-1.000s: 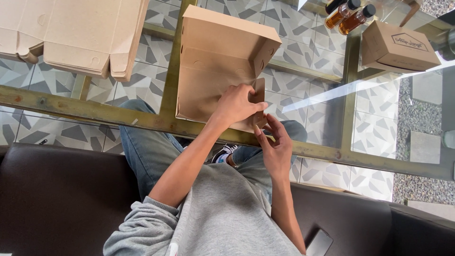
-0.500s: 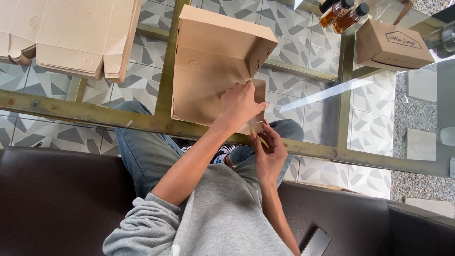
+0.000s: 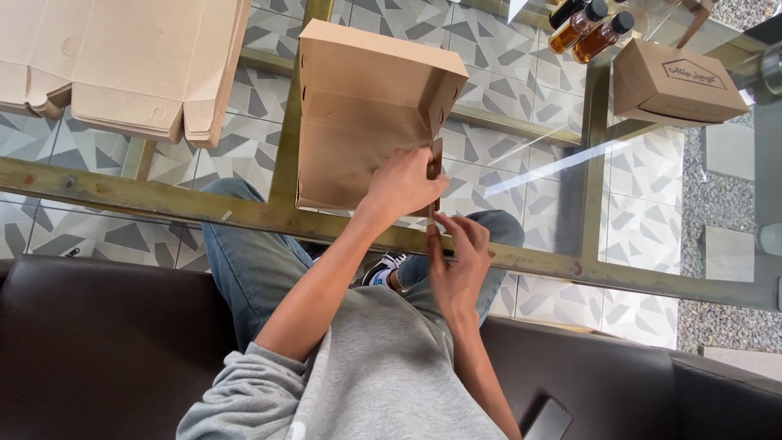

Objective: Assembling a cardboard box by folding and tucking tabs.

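Observation:
An open brown cardboard box [image 3: 358, 122] lies on the glass table [image 3: 521, 163], its lid standing up at the far side. My left hand [image 3: 405, 186] is closed over the box's right side flap [image 3: 436, 159], pressing it upright. Just below it, my right hand [image 3: 458, 254] pinches the lower end of the same flap with its fingertips at the table's near edge. Part of the flap is hidden under my left hand.
A stack of flat box blanks [image 3: 122, 61] lies at the far left. A closed brown box [image 3: 672, 81] and three small amber bottles [image 3: 588, 24] stand at the far right. The table's metal frame [image 3: 163, 200] runs across. A phone [image 3: 547, 421] lies on the dark sofa [image 3: 90, 342].
My right hand has slid slightly down and left along the flap's lower end. My left hand stays on the flap, and the box has barely shifted.

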